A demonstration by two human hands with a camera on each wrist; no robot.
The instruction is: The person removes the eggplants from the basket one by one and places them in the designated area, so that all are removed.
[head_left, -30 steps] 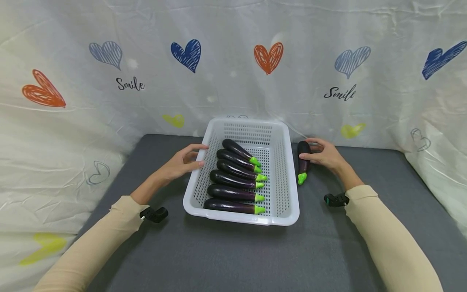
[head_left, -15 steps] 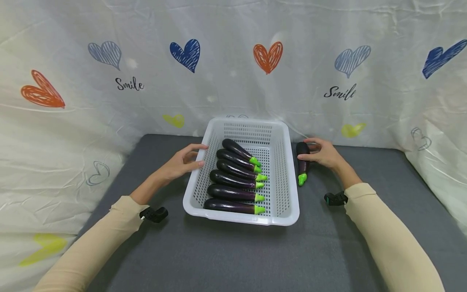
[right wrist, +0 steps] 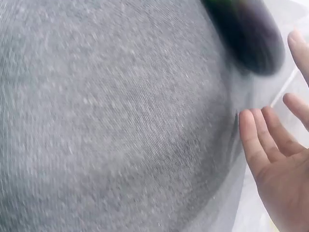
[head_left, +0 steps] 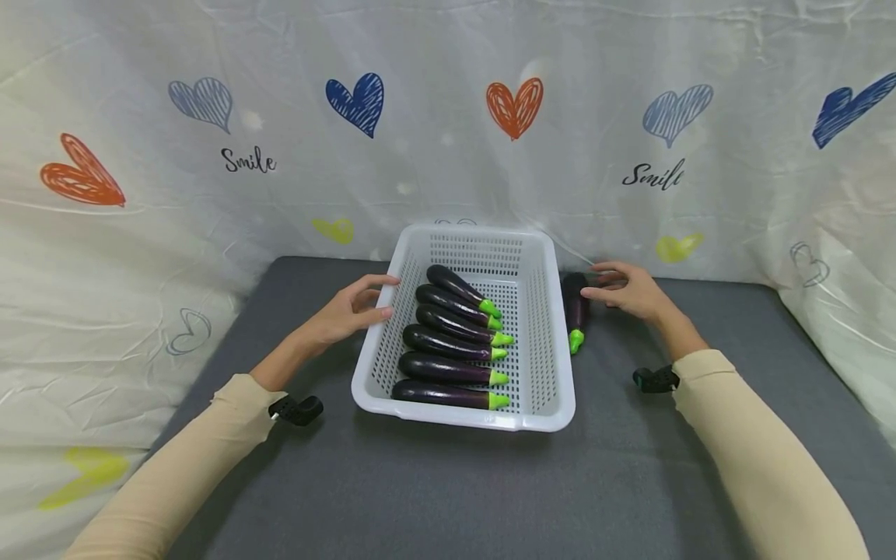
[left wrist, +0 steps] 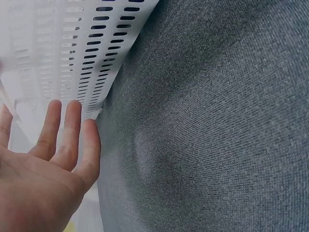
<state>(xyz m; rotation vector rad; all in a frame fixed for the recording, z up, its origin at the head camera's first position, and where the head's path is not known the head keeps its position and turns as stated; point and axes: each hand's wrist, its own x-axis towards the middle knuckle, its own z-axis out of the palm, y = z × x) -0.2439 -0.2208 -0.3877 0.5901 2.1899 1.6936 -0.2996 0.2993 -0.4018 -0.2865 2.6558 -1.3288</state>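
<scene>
Several glossy dark-purple eggplants with bright green stem ends lie side by side in a white perforated plastic basket. At the basket's left rim is my left hand, its index finger and thumb touching the edge. In the left wrist view, the other fingers extend loosely alongside the slotted wall. One more eggplant lies on the table just right of the basket, green end toward me. My right hand is beside it with fingers spread; the right wrist view shows a gap between the fingers and the eggplant.
A dark grey cloth covers the table beneath everything. Behind it hangs a whitish curtain printed with hearts and the word Smile, reaching the table's back edge close behind the basket. Black straps are on both wrists.
My right hand has let go of the eggplant beside the basket and drawn off slightly to the right. That eggplant has shifted a little toward the basket. My left hand has stayed in place.
</scene>
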